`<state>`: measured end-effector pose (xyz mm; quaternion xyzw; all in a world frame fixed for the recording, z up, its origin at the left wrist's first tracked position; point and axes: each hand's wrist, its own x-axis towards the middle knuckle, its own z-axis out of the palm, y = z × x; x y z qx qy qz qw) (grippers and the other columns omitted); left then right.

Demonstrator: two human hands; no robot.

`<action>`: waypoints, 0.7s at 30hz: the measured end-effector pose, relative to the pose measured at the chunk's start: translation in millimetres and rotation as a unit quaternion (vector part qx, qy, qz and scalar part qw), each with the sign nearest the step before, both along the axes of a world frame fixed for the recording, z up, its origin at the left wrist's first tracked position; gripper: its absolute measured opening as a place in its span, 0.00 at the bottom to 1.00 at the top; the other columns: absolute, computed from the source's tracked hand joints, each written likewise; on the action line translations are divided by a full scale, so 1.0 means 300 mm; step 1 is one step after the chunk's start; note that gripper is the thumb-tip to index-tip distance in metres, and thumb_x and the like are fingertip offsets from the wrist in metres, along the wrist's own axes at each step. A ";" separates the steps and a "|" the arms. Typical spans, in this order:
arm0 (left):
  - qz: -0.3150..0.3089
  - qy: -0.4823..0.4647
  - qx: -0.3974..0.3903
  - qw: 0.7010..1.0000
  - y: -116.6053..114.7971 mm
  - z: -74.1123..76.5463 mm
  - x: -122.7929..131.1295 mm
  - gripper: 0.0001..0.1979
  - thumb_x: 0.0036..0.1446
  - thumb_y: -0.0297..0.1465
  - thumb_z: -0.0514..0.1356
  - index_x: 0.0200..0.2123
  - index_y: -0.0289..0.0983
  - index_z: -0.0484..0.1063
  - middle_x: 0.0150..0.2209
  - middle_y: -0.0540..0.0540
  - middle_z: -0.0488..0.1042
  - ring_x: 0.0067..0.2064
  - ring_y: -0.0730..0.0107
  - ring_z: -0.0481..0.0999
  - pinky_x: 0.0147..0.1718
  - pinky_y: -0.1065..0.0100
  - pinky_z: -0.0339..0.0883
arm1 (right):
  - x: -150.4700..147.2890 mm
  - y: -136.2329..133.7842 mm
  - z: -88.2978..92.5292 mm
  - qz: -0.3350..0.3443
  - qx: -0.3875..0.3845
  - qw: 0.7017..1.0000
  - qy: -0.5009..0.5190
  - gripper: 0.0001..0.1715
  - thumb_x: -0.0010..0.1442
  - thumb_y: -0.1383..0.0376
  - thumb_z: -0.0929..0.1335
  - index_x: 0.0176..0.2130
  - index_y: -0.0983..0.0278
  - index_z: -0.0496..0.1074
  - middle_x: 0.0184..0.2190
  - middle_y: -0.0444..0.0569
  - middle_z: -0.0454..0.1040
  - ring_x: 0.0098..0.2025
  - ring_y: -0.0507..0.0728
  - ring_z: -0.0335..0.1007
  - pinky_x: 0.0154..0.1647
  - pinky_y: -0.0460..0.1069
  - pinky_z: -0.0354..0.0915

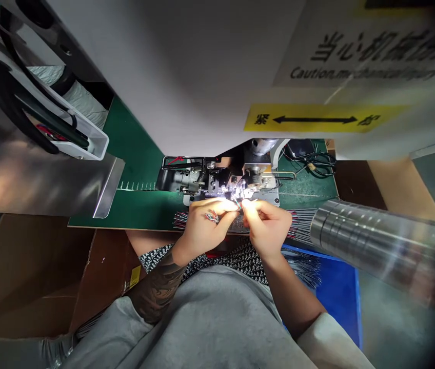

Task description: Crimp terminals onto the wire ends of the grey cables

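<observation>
My left hand [205, 225] and my right hand [265, 225] meet in front of a small metal machine head [233, 184] lit by a bright lamp. Both hands pinch thin coloured wires [237, 204], their fingertips almost touching at the machine's front edge. More wire ends [212, 217] show between my left fingers. A fan of grey and red wires [298, 223] lies under my hands at the edge of the green mat [136, 154]. The wire tips at the machine are washed out by the glare.
A white machine housing [202, 66] with a yellow arrow label [317, 119] and a caution sign hangs above. A shiny metal tube [375, 243] crosses at the right. A blue bin [336, 287] sits lower right, cardboard boxes [28, 271] at the left, a steel plate [48, 179] upper left.
</observation>
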<state>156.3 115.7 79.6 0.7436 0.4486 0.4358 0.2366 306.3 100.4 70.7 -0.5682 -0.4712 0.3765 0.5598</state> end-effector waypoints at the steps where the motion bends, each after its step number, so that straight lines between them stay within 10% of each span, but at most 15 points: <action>1: 0.005 -0.002 -0.002 1.000 0.002 0.000 0.003 0.03 0.61 0.24 0.68 0.34 0.36 0.80 0.34 0.52 0.83 0.36 0.75 0.83 0.40 0.72 0.76 | -0.002 0.004 0.003 -0.001 -0.008 1.000 0.005 0.23 0.65 0.57 0.74 0.22 0.63 0.73 0.16 0.42 0.66 0.19 0.50 0.60 0.21 0.47 0.61; 21: 0.070 -0.035 -0.014 0.997 -0.021 -0.034 0.025 0.06 0.63 0.29 0.67 0.32 0.36 0.80 0.32 0.49 0.82 0.34 0.72 0.82 0.38 0.69 0.77 | -0.017 0.038 0.005 -0.007 -0.026 0.999 0.034 0.22 0.63 0.57 0.75 0.21 0.61 0.73 0.16 0.42 0.63 0.19 0.50 0.56 0.18 0.47 0.60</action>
